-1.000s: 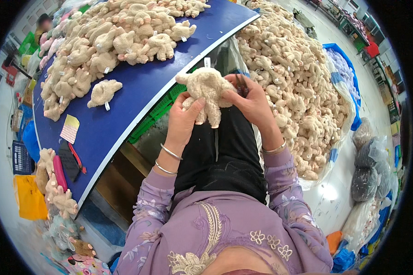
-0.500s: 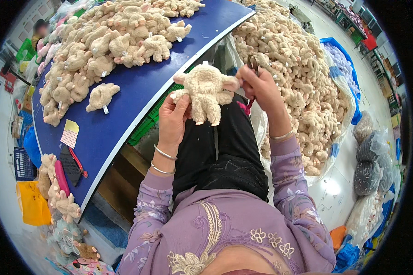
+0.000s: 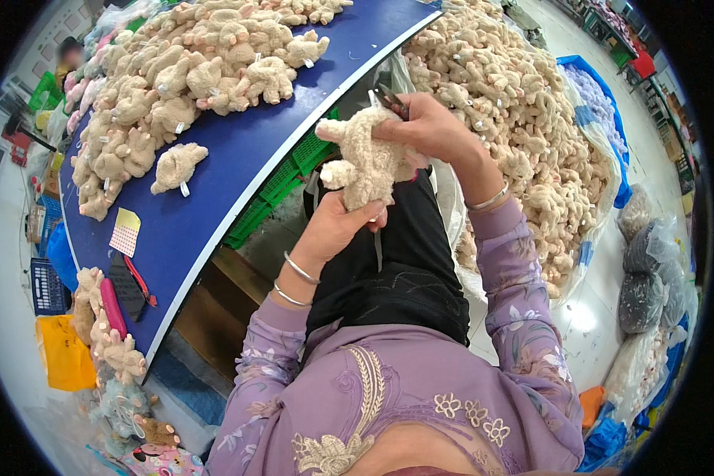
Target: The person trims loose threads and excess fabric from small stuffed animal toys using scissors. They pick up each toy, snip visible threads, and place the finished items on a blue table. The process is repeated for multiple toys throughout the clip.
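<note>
A cream, fleecy plush animal skin (image 3: 365, 147) with pink ears looks limp and hangs above my lap, tilted. My left hand (image 3: 345, 226) pinches its lower end between thumb and fingers. At the head end, my right hand (image 3: 432, 127) is closed on the fleece near the white tag. That same hand also keeps a pair of scissors (image 3: 389, 99), whose dark blades stick out past the fingers; the handles are mostly hidden in the palm.
On the blue table (image 3: 238, 151) at the left lies a heap of similar plush pieces (image 3: 214, 63), with one single piece (image 3: 179, 168) near it. A large sack of them (image 3: 516, 159) stands at my right. Green crates (image 3: 282, 186) sit under the table edge.
The plush piece has turned and tilted. My left hand moved from its arm down to its lower end, and my right hand shifted from the ear onto the head, scissors still held.
</note>
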`<state>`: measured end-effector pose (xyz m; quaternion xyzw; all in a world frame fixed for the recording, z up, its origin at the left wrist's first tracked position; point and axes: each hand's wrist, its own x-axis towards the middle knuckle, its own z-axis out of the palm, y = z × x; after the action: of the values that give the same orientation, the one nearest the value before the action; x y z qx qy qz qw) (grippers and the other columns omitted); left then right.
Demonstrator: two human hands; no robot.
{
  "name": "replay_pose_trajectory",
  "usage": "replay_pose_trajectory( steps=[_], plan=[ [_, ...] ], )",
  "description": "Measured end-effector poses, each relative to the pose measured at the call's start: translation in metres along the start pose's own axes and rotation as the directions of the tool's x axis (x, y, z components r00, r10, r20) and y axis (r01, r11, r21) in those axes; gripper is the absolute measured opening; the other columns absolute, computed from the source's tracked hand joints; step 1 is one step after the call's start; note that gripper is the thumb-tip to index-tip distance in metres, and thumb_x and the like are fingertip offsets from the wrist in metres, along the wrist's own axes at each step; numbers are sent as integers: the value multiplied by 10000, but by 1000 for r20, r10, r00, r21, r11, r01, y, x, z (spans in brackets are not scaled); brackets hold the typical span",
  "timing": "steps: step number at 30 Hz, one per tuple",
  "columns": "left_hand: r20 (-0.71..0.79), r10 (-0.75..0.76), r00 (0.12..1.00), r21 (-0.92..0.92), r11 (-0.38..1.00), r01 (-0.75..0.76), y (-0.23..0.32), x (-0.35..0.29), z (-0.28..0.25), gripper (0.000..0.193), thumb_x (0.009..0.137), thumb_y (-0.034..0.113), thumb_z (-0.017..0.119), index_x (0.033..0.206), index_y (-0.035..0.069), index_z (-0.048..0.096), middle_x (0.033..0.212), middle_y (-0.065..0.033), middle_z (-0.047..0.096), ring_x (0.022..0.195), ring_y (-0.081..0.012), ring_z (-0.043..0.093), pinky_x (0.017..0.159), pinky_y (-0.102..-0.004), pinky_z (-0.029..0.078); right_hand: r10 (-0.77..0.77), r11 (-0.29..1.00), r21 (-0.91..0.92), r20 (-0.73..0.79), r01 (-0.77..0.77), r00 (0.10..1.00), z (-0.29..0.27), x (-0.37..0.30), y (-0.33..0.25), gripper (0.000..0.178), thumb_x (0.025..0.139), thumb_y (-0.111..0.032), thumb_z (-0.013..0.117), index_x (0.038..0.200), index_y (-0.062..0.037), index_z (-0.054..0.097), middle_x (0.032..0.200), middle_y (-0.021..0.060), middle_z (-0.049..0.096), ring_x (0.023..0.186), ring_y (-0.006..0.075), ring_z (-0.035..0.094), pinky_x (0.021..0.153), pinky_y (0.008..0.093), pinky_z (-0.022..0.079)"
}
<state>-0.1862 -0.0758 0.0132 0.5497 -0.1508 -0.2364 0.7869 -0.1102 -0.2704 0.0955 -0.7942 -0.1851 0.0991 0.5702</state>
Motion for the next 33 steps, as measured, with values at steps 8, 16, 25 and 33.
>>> replay_pose_trajectory(
  steps=[8, 16, 25, 33],
  plan=[
    [113, -46, 992, 83, 996, 36, 17, -8, -13, 190, 900, 140, 587, 980, -32, 611, 751, -41, 606, 671, -108, 557, 607, -239, 442, 60, 995, -82, 73, -54, 996, -5, 8, -12, 263, 771, -241, 709, 767, 14, 643, 638, -44, 536, 564, 52, 434, 492, 249, 348],
    [182, -73, 981, 38, 997, 67, 25, -14, -15, 229, 911, 171, 552, 985, -42, 591, 772, -87, 633, 687, -153, 604, 626, -259, 482, 89, 995, 41, 79, -92, 993, 2, 19, 3, 286, 763, -271, 701, 846, -4, 638, 633, -44, 513, 523, 45, 428, 456, 214, 318],
    [-384, 226, 895, 2, 970, -244, 5, -2, -19, 450, 912, 219, 597, 1252, -21, 426, 1152, -83, 560, 983, -128, 574, 803, -251, 477, 179, 983, -46, 41, -177, 983, 0, 28, 1, 296, 789, -266, 643, 943, -14, 633, 737, -8, 591, 620, 59, 523, 533, 233, 414],
    [-140, 692, 708, 840, 462, -285, 7, 7, -4, 560, 732, 102, 740, 1215, 37, 465, 1235, -151, 493, 1098, -297, 525, 930, -378, 439, 290, 936, 196, 44, -293, 956, 14, 19, -17, 248, 863, -276, 579, 884, -30, 565, 625, -1, 500, 448, 76, 407, 391, 251, 301]
  ],
)
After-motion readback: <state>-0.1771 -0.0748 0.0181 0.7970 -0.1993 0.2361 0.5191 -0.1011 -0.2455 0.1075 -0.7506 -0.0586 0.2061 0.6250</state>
